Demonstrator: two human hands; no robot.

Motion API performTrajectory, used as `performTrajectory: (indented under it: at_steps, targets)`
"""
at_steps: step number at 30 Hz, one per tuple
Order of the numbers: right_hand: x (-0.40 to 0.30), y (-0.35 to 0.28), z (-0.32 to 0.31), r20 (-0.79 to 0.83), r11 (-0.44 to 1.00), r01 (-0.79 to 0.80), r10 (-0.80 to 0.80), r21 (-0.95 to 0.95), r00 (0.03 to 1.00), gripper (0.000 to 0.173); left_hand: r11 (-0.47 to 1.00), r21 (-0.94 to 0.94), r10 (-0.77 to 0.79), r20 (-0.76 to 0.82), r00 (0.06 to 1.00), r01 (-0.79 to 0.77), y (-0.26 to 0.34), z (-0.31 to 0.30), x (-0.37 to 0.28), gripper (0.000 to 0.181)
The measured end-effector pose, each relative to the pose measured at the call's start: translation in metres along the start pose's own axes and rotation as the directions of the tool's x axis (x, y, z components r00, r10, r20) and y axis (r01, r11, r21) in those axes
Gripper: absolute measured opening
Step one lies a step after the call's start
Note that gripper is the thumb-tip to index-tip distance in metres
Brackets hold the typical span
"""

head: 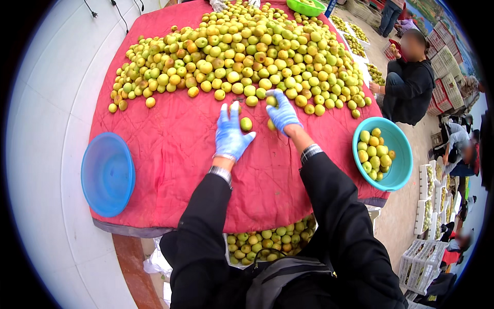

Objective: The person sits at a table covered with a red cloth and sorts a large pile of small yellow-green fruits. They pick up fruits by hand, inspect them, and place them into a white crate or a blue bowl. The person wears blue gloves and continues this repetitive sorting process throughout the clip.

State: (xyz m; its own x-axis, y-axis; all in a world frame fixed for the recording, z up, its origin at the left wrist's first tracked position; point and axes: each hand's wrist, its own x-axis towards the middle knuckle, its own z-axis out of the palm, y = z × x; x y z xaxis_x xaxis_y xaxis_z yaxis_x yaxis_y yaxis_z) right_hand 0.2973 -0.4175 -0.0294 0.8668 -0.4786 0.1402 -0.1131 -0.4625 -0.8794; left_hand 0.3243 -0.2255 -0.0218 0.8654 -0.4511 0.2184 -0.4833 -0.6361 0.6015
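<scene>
My left hand (232, 136), in a blue-and-white work glove, is over the red quilted cloth (166, 131) with thumb and fingers spread. Behind its fingertips a round fruit is partly hidden. Just right of that hand, a single green fruit (246, 124) lies on the cloth. My right hand (285, 112), gloved alike, has a yellow-green fruit (271, 101) between its thumb and fingers. Another fruit (271, 124) shows below that hand, partly covered. Beyond both hands spreads a large heap of yellow-green fruit (239, 54), some with brown-red patches.
A blue plastic basin (108, 174) stands at the table's left edge. On the right is a turquoise basin (403, 154) holding several fruits. Far off are a green basin (305, 8) and another pair of gloved hands (219, 5). A person (409, 85) crouches beside crates at right.
</scene>
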Motion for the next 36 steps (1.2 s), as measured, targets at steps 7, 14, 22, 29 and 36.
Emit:
performTrajectory:
  at_steps: [7,14,22,29,36]
  targets:
    - [0.046,-0.02,0.029,0.066,0.931,-0.1,0.131,-0.35,0.989,0.041,0.979,0.185,0.073,0.044,0.996,-0.08,-0.007,0.058,0.067,0.068]
    - [0.035,-0.02,-0.001,0.379,0.94,-0.179,0.285,-0.291,0.88,0.046,0.997,0.072,0.015,0.183,0.983,-0.029,-0.008,0.04,0.056,0.053]
    - [-0.053,0.008,-0.003,0.42,0.875,-0.364,0.214,0.319,0.882,0.046,0.968,-0.25,0.085,0.321,0.943,-0.003,0.003,0.032,0.016,0.053]
    - [-0.222,-0.003,-0.071,0.594,-0.041,-0.596,0.157,0.802,0.789,0.047,0.502,-0.674,-0.02,0.618,0.786,0.543,0.05,-0.048,-0.135,0.042]
    - [-0.411,0.009,-0.13,0.525,-0.559,-0.238,0.435,0.794,0.731,0.039,0.329,-0.417,-0.151,0.862,0.483,0.847,-0.017,-0.069,-0.31,0.038]
